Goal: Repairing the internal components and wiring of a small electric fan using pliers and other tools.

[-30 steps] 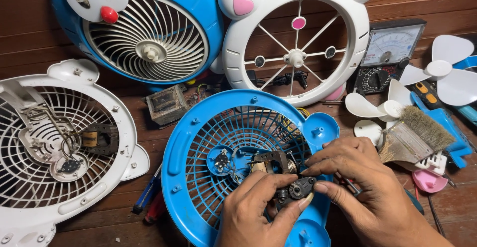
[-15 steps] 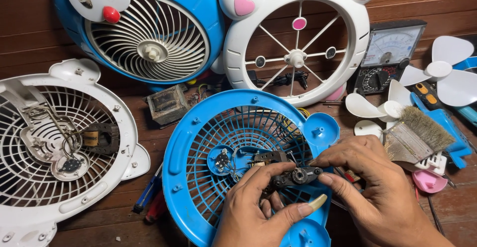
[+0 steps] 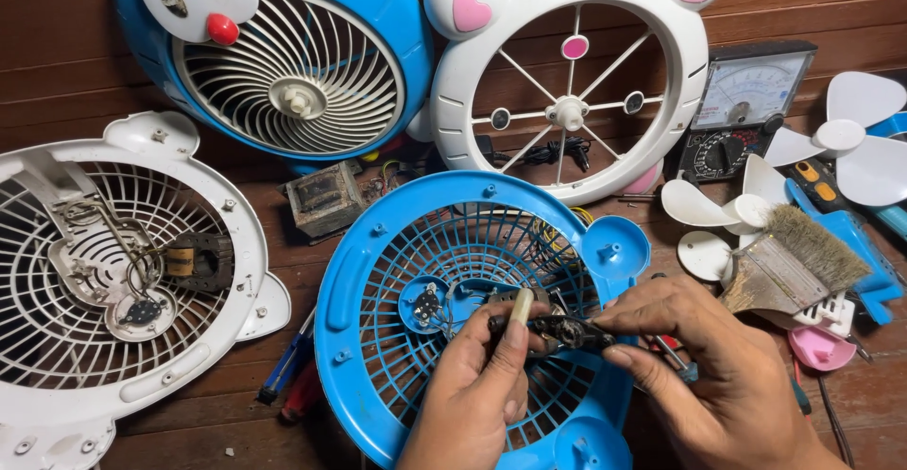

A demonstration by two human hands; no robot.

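We are pinching a small dark motor part [image 3: 557,330] between both hands: our left hand [image 3: 487,385] is gripping its left end, thumb up across it, and our right hand [image 3: 704,357] is closing fingertips on its right end. Its long axis is lying left to right, just above the blue fan grille [image 3: 378,272], between equally near hands.

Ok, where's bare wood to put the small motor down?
Bare planks show along the bottom edge, between the white grille and the blue grille, past the screwdrivers. A dark strip lies left of the blue fan front. The right side is crowded: brush, meter, blades.
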